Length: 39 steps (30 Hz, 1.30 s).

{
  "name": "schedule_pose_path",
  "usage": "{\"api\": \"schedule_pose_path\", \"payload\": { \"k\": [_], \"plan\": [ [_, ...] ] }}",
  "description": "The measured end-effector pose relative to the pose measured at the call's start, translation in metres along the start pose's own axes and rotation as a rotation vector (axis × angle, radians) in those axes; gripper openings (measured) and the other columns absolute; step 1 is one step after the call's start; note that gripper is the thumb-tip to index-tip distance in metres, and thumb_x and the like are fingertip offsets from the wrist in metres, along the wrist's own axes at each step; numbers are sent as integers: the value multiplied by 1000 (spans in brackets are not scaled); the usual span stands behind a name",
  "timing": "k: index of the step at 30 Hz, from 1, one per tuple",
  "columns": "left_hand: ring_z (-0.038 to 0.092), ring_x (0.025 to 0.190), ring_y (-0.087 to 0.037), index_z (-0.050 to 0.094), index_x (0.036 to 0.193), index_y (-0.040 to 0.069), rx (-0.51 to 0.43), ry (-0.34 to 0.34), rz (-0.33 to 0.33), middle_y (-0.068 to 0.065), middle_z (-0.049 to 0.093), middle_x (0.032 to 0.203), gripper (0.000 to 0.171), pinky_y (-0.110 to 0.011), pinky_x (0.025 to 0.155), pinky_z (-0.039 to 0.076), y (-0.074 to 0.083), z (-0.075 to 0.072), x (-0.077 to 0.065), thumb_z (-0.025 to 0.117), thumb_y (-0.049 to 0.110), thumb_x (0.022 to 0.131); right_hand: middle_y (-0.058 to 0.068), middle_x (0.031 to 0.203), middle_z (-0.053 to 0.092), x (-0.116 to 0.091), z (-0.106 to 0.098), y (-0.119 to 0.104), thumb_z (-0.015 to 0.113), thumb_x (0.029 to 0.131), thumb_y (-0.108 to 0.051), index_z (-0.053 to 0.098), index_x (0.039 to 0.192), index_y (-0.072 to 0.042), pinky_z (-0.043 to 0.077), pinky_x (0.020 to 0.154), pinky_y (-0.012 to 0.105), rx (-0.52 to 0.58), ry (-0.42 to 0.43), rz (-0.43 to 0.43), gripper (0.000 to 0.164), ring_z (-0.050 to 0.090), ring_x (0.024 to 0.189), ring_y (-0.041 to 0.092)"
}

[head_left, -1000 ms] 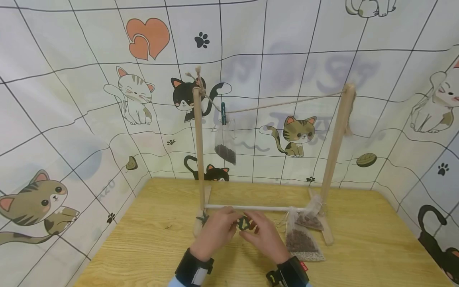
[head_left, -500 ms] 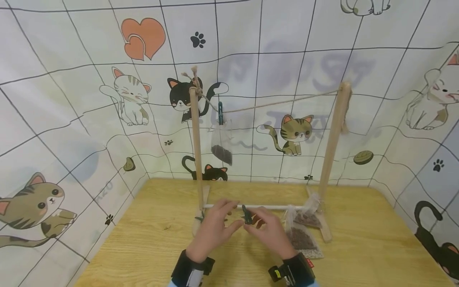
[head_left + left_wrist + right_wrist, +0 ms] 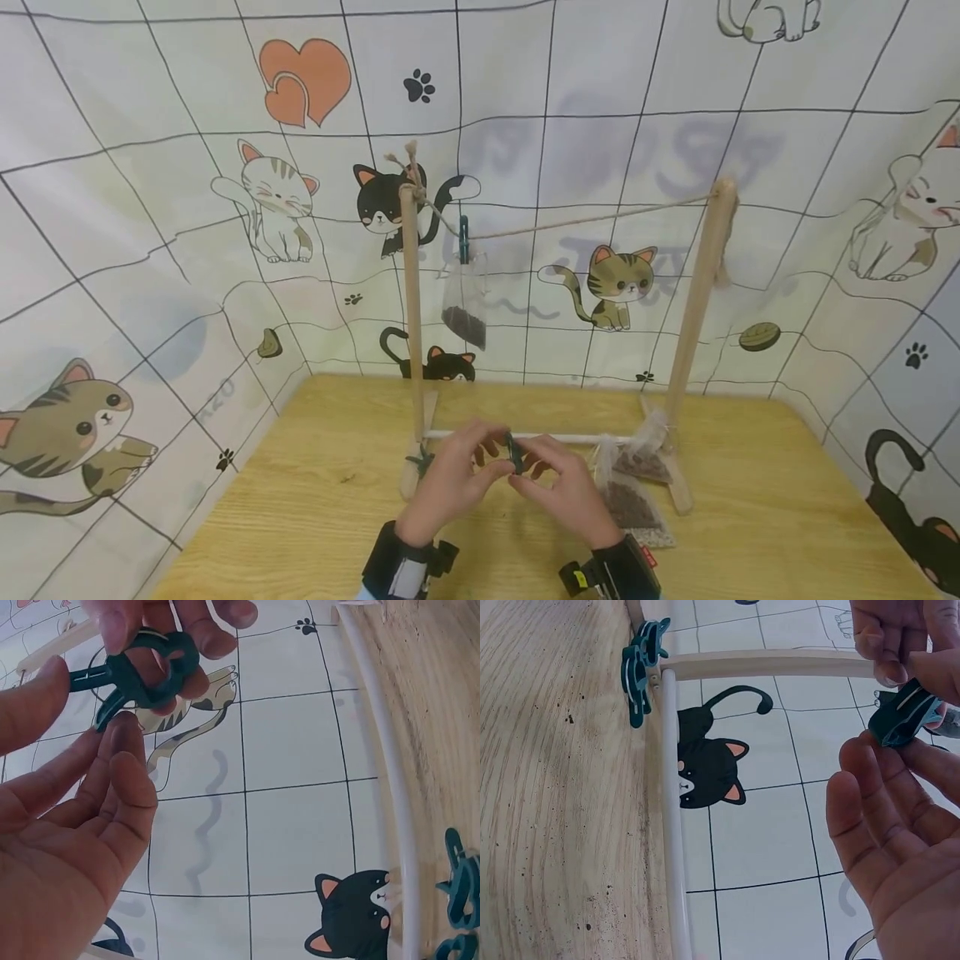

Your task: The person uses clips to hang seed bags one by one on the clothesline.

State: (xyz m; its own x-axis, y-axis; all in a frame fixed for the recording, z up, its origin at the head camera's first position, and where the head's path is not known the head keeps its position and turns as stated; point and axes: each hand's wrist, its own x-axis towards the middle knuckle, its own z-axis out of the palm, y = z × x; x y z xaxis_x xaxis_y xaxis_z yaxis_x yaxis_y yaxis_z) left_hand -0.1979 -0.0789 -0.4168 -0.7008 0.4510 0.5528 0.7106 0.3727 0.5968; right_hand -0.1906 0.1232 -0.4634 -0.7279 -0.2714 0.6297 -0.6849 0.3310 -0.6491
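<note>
Above the table, in the head view, a dark green plastic spring clip (image 3: pixel 515 452) is between both hands. The left hand (image 3: pixel 450 483) pinches its prongs between thumb and fingertips, plain in the left wrist view, where the clip (image 3: pixel 161 675) shows a looped body. From the other side, the right hand (image 3: pixel 566 492) pinches that body; its fingertips touch the clip (image 3: pixel 904 712) in the right wrist view. A similar clip (image 3: pixel 464 239) on the rope (image 3: pixel 585 223) holds up a clear bag (image 3: pixel 465 315) of dark grains.
Wooden posts (image 3: pixel 697 308) and a white bar (image 3: pixel 577 437) form a frame on the table (image 3: pixel 300 533). Two filled mesh-like bags, one nearer (image 3: pixel 630 504) and one behind (image 3: pixel 643 464), lie by its right foot. More green clips (image 3: pixel 636 675) lie by the left foot.
The clip has turned from face-on to edge-on in the head view. The left fingers were off it half a second ago and are on it again; the right hand has kept its hold.
</note>
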Motion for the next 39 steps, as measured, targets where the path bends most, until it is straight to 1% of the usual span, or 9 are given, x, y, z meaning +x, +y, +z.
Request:
{"api": "schedule_pose_path", "payload": {
  "k": [3,7,10,13,18,24,28,33,39],
  "plan": [
    [63,88,-22,64,121,0,5,1,5,-11,67,105,32,-28,72,54,-1,2,1,76,5,91,3,106,71,0,0,1,81,88,-5,68,132,-8,60,70,36,-11,-4,0,46,66,87,18],
    [61,88,-19,63,118,1,23,19,-33,-9,65,101,28,-27,72,52,-1,4,1,73,0,92,7,109,71,-1,-3,4,81,88,-5,68,132,-6,60,72,36,-31,-19,38,46,66,88,21],
    [61,87,-17,64,116,1,43,61,-58,-6,64,98,26,-26,72,51,-1,5,0,72,-3,91,10,110,71,-2,-9,6,81,87,-3,69,129,-3,59,74,36,-59,-1,93,44,66,90,23],
    [62,85,-15,66,112,3,67,117,-55,-4,66,96,25,-25,71,52,-1,5,0,73,-3,89,9,111,71,-3,-18,9,81,86,-2,69,128,-2,59,73,35,-91,39,142,44,67,90,23],
    [63,80,-12,69,106,3,88,192,5,-3,68,91,22,-24,68,54,-3,6,0,77,-2,86,9,112,71,-4,-36,16,79,87,-1,69,128,-2,59,73,32,-138,107,168,42,68,90,22],
    [63,75,-11,70,97,5,72,286,76,-1,70,87,19,-25,67,54,-6,9,2,80,-1,82,12,108,72,-11,-63,32,76,89,2,70,124,1,57,70,26,-251,195,180,35,65,86,10],
    [63,71,-12,71,90,6,49,334,109,-2,70,84,18,-24,64,54,-8,10,2,82,-2,79,14,103,74,-15,-86,47,74,93,-2,72,120,2,54,71,21,-316,255,286,28,64,84,6],
    [61,67,-10,70,85,6,54,351,125,-2,69,79,18,-22,61,52,-11,11,2,83,-4,78,17,104,75,-23,-110,60,71,97,-9,73,121,1,52,69,17,-378,315,451,26,63,83,5],
    [57,66,-8,69,80,7,86,345,113,-1,67,75,19,-21,59,50,-11,11,2,83,-5,76,23,102,75,-32,-126,75,72,96,-13,74,117,4,47,61,14,-419,396,554,27,56,76,-5]
  ]
}}
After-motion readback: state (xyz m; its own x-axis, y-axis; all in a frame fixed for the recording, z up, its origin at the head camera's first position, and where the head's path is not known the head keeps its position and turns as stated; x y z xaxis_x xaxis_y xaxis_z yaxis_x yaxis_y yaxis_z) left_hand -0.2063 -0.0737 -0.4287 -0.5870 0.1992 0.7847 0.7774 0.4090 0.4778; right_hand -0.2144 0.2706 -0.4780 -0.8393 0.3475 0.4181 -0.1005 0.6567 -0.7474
